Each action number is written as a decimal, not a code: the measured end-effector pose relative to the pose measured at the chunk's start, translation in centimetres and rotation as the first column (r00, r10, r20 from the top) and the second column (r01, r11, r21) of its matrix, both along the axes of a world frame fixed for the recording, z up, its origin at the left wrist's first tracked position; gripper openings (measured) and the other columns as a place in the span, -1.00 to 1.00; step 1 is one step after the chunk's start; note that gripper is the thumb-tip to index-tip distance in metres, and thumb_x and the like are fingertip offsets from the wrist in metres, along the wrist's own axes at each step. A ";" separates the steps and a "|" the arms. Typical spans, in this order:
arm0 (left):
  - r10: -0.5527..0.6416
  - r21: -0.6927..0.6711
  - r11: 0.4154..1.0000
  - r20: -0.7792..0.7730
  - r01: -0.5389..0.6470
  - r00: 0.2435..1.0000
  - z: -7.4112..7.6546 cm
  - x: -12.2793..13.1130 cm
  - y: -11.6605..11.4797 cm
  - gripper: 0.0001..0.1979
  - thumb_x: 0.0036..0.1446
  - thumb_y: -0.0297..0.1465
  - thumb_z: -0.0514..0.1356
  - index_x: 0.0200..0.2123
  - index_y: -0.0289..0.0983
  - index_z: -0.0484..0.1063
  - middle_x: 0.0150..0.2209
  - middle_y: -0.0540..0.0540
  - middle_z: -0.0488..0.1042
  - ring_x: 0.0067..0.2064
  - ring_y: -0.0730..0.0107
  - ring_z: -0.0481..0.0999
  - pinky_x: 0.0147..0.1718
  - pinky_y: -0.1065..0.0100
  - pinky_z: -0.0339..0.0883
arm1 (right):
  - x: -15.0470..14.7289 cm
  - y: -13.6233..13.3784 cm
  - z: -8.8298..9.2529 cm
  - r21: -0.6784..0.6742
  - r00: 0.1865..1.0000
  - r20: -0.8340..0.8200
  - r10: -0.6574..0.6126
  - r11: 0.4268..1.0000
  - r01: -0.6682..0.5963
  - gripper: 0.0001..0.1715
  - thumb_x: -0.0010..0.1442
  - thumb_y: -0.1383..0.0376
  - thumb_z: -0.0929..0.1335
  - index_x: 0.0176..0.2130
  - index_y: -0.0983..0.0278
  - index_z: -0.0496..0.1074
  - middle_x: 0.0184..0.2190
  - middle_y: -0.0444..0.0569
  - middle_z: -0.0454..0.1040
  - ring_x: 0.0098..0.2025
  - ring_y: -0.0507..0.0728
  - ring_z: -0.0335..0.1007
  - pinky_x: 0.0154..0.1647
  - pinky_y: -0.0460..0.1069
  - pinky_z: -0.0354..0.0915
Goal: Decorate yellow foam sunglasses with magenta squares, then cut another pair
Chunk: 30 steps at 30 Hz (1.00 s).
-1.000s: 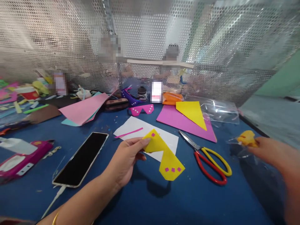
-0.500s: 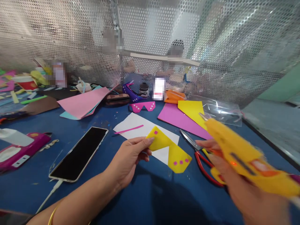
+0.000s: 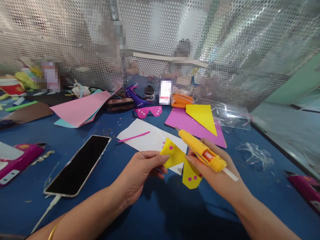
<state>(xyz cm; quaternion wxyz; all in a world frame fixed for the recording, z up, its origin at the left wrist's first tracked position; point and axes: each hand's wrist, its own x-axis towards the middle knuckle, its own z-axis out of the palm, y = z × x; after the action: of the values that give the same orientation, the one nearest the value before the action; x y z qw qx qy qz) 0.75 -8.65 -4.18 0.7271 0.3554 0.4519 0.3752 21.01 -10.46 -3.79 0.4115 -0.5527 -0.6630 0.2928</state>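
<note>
Between thumb and fingers, my left hand [image 3: 147,165] pinches the left end of a yellow glasses-shaped cutout [image 3: 177,154] dotted with small magenta squares. My right hand [image 3: 212,166] grips a yellow hot glue gun [image 3: 200,146], its nozzle pointing up and left above the cutout. A clear glue stick [image 3: 230,174] sticks out of the gun's rear. My right fingertips meet or overlap the cutout's middle; I cannot tell whether they grip it. Beneath lies a white sheet [image 3: 135,133] with a thin magenta strip [image 3: 133,136] and a few tiny squares.
A charging phone [image 3: 79,165] lies at left, beside a magenta tool [image 3: 21,160]. Farther back are pink glasses [image 3: 148,112], pink sheets [image 3: 82,106], a purple sheet [image 3: 180,120] and a yellow sheet [image 3: 203,115]. Crumpled clear plastic [image 3: 256,155] lies right. Perforated metal [image 3: 155,30] stands behind.
The glue gun has come left and turned upright over the cutout, my right hand with it. The red-handled scissors are now hidden or out of view. The camera has shifted slightly right.
</note>
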 end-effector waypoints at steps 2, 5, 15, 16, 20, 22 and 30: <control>-0.015 -0.018 1.000 -0.002 0.015 1.000 -0.1 0.0 0.0 -0.80 -0.08 -0.30 0.42 -0.47 -0.34 0.62 -0.60 -0.05 0.47 -0.53 0.50 0.42 -0.51 0.51 0.31 | -0.2 -0.1 0.4 0.023 0.999 0.018 -0.027 0.999 0.027 -0.82 0.22 0.17 0.38 -0.32 0.18 0.33 -0.49 -0.20 0.37 -0.56 0.01 0.28 -0.64 -0.09 0.27; 0.013 -0.034 0.999 -0.003 -0.013 1.000 -0.3 0.0 0.2 -0.82 -0.05 -0.32 0.40 -0.45 -0.35 0.62 -0.59 -0.07 0.52 -0.53 0.51 0.45 -0.48 0.52 0.33 | -0.1 -0.9 1.2 0.233 0.973 0.157 -0.171 0.963 0.132 -0.84 0.20 0.15 0.39 -0.28 0.16 0.37 -0.34 -0.09 0.49 -0.42 0.10 0.43 -0.52 -0.04 0.36; 0.104 -0.021 0.994 0.051 -0.103 0.993 -0.6 -0.1 0.6 -0.83 -0.02 -0.31 0.40 -0.40 -0.31 0.65 -0.51 -0.08 0.59 -0.45 0.49 0.52 -0.37 0.53 0.40 | 0.2 -3.1 -0.2 0.415 0.895 0.445 -0.026 0.892 -0.180 -0.85 0.26 0.20 0.36 -0.17 0.15 0.33 -0.34 -0.04 0.53 -0.28 0.20 0.55 -0.31 0.02 0.43; 0.105 -0.019 0.994 0.049 -0.104 0.993 -0.6 0.0 0.5 -0.83 -0.02 -0.32 0.40 -0.40 -0.31 0.65 -0.50 -0.08 0.60 -0.44 0.48 0.52 -0.36 0.52 0.41 | 0.0 -3.1 -0.6 0.415 0.896 0.445 -0.010 0.889 -0.196 -0.86 0.26 0.21 0.36 -0.17 0.15 0.33 -0.36 -0.05 0.54 -0.28 0.19 0.56 -0.31 0.00 0.44; 0.097 0.000 0.995 0.051 -0.097 0.994 -0.5 0.0 0.4 -0.83 0.00 -0.32 0.39 -0.38 -0.31 0.66 -0.44 -0.11 0.62 -0.40 0.44 0.54 -0.31 0.48 0.43 | -0.6 -2.8 -1.2 0.438 0.893 0.450 -0.024 0.877 -0.198 -0.85 0.25 0.18 0.38 -0.24 0.16 0.33 -0.37 -0.06 0.55 -0.34 0.16 0.56 -0.36 -0.03 0.45; 0.090 0.004 0.996 0.058 -0.091 0.994 -0.4 0.0 0.3 -0.83 0.00 -0.32 0.39 -0.37 -0.30 0.67 -0.41 -0.12 0.63 -0.39 0.44 0.54 -0.31 0.48 0.43 | -0.8 -2.7 -1.2 0.428 0.893 0.449 -0.022 0.883 -0.193 -0.83 0.24 0.17 0.39 -0.27 0.16 0.33 -0.40 -0.08 0.53 -0.37 0.15 0.54 -0.41 -0.03 0.44; 0.087 0.004 0.996 0.072 -0.088 0.994 -0.4 0.1 0.2 -0.83 0.00 -0.32 0.39 -0.34 -0.29 0.67 -0.34 -0.14 0.65 -0.36 0.42 0.55 -0.28 0.46 0.44 | -0.9 -2.8 -1.5 0.395 0.901 0.434 -0.005 0.900 -0.186 -0.80 0.27 0.13 0.36 -0.29 0.18 0.31 -0.48 -0.14 0.42 -0.47 0.07 0.43 -0.56 -0.07 0.31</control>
<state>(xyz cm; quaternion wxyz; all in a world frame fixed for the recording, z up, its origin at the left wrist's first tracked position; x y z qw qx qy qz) 0.86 -8.44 -4.57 0.7244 0.3243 0.4393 0.4209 20.06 -13.24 -5.26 0.3535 -0.4673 -0.8097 0.0324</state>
